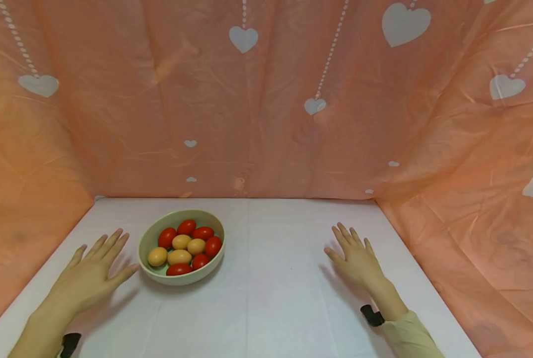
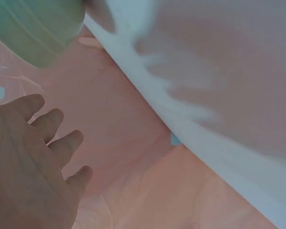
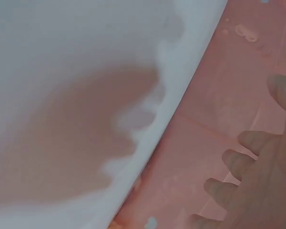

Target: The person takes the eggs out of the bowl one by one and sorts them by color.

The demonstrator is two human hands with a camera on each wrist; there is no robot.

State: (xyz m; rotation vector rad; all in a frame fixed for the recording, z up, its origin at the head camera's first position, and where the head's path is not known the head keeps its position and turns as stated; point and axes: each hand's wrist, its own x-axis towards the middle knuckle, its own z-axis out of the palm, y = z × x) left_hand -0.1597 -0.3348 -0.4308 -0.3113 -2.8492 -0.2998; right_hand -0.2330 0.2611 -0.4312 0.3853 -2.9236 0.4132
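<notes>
A pale green bowl (image 1: 181,281) stands on the left half of the white table, with several red egg-shaped pieces (image 1: 186,227) and several yellow ones (image 1: 179,257) inside. My left hand (image 1: 89,278) hovers just left of the bowl, fingers spread, its thumb tip right by the rim. The left wrist view shows the outer wall of the bowl (image 2: 43,33) above that hand's fingers (image 2: 69,143). Over on the right side of the table my right hand (image 1: 356,261) is held palm down with fingers spread, far from the bowl and holding nothing.
The white table (image 1: 275,308) runs back to an orange-pink curtain (image 1: 266,124) printed with white hearts. The same sheeting (image 1: 481,223) borders the table at left and right. A black band (image 1: 372,315) is on the right wrist, and another (image 1: 70,344) on the left.
</notes>
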